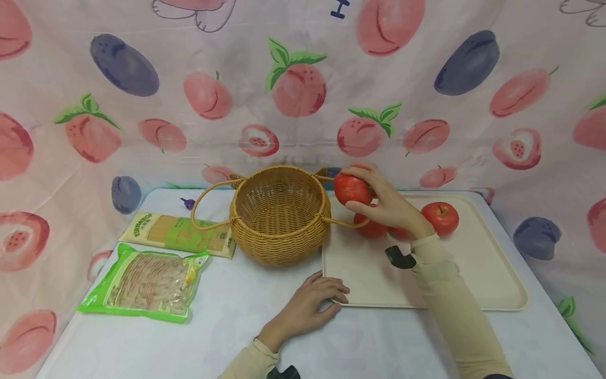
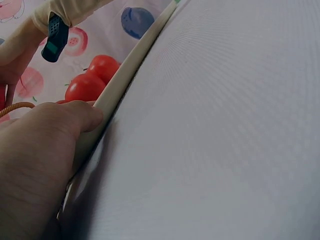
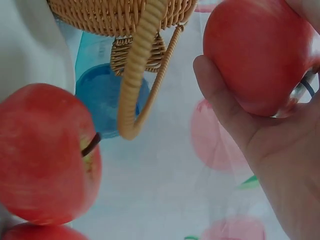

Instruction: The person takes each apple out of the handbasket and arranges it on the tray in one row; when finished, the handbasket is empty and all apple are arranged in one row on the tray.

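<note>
My right hand (image 1: 390, 204) grips a red apple (image 1: 351, 188), raised over the tray's far left part and close to the wicker basket's right handle (image 1: 350, 223). Thumb and fingers wrap the fruit from opposite sides in the right wrist view. Several more apples (image 1: 440, 218) lie on the beige tray (image 1: 369, 273), some partly hidden by the right hand and wrist. The left hand (image 1: 307, 308) rests at the tray's near left corner, fingers loosely extended over the rim. To the left of the tray stands the round wicker basket (image 1: 279, 245), its visible inside bare.
Left of the basket lie a flat yellow-green packet of noodles (image 1: 180, 234) and a green-edged clear bag (image 1: 151, 284) with brownish contents. A small purple item (image 1: 188, 203) sits behind them. A fruit-print cloth (image 1: 303, 131) hangs behind the white table (image 1: 227, 316).
</note>
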The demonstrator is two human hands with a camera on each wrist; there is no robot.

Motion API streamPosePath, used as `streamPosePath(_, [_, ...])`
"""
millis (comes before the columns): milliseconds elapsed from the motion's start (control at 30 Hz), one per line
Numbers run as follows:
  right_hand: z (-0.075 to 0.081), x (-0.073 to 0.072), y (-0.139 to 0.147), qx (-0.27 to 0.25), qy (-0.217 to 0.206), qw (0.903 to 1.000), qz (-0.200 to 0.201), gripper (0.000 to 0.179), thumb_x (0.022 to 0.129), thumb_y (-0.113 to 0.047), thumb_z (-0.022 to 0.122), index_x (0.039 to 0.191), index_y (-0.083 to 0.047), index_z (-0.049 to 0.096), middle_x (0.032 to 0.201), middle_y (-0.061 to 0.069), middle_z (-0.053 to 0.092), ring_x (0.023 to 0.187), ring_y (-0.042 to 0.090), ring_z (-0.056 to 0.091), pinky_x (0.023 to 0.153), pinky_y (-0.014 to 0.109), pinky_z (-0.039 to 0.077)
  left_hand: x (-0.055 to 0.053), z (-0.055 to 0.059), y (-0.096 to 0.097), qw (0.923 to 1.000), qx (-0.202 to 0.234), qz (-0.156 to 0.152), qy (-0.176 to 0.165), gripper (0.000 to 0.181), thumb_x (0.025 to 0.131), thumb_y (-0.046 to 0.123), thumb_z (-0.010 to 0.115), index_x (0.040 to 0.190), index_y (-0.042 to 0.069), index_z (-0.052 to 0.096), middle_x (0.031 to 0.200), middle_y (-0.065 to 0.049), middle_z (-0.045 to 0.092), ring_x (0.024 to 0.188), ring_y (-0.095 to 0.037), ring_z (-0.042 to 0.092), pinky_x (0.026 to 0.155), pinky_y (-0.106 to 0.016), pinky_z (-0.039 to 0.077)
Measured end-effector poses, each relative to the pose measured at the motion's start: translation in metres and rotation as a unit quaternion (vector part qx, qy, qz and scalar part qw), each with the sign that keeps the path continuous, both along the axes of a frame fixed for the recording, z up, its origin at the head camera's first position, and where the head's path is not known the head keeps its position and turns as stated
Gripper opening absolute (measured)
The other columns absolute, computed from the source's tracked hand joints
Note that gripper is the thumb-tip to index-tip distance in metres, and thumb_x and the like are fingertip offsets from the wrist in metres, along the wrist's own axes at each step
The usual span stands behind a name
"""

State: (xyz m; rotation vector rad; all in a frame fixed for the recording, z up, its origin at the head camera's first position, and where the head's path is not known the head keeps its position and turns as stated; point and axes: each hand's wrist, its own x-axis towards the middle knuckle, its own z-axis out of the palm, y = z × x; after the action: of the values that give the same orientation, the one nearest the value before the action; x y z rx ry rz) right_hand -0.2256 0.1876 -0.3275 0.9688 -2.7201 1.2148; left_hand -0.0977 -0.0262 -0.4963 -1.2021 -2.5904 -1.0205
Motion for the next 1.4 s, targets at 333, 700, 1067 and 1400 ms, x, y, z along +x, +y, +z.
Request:
streamPosePath(333, [-0.034, 0.004, 0.026, -0.028, -0.008, 0.9989, -0.036, 0.066, 0.084, -0.025, 0.072, 0.138, -0.038, 0.037, 0.147, -0.006, 0.027, 0.128, 0.023, 0.039, 0.100, 0.058, 0.043, 0.001, 0.000, 0.000, 1.0000, 0.002, 0.001, 0.001, 0.011, 0.093, 0.025, 0.059, 0.101, 0.028, 0.066, 0.121, 0.015, 0.061, 0.127, -0.006, 0.048, 0.114, -0.047, 0.030])
streamPosePath(700, [-0.061, 0.017, 0.049, -0.053, -0.005, 0.9968, -0.060, 0.072, 0.082, -0.018, 0.074, 0.141, -0.035, 0.035, 0.147, -0.007, 0.029, 0.130, 0.021, 0.036, 0.098, 0.056, 0.046, 0.002, 0.001, 0.000, 0.9998, -0.003, 0.004, -0.017, 0.012, 0.092, 0.024, 0.059, 0.101, 0.027, 0.066, 0.122, 0.014, 0.061, 0.127, -0.006, 0.048, 0.114, -0.048, 0.029])
streamPosePath(1067, [-0.038, 0.035, 0.058, -0.042, 0.016, 0.9941, -0.098, 0.070, 0.080, -0.006, 0.072, 0.141, -0.014, 0.039, 0.144, 0.010, 0.034, 0.127, 0.025, 0.036, 0.097, 0.056, 0.043, 0.002, 0.003, 0.000, 0.9999, 0.002, 0.003, -0.016, 0.012, 0.091, 0.024, 0.060, 0.101, 0.026, 0.066, 0.122, 0.013, 0.062, 0.127, -0.007, 0.049, 0.114, -0.048, 0.029])
streamPosePath(1400, [-0.057, 0.021, 0.086, -0.023, -0.011, 0.9927, -0.118, 0.077, 0.081, -0.019, 0.075, 0.143, -0.035, 0.033, 0.145, -0.001, 0.034, 0.127, 0.021, 0.037, 0.096, 0.059, 0.043, 0.002, 0.003, 0.001, 0.9998, 0.000, 0.004, -0.019, 0.012, 0.091, 0.023, 0.061, 0.101, 0.027, 0.066, 0.122, 0.014, 0.062, 0.127, -0.007, 0.049, 0.114, -0.049, 0.029])
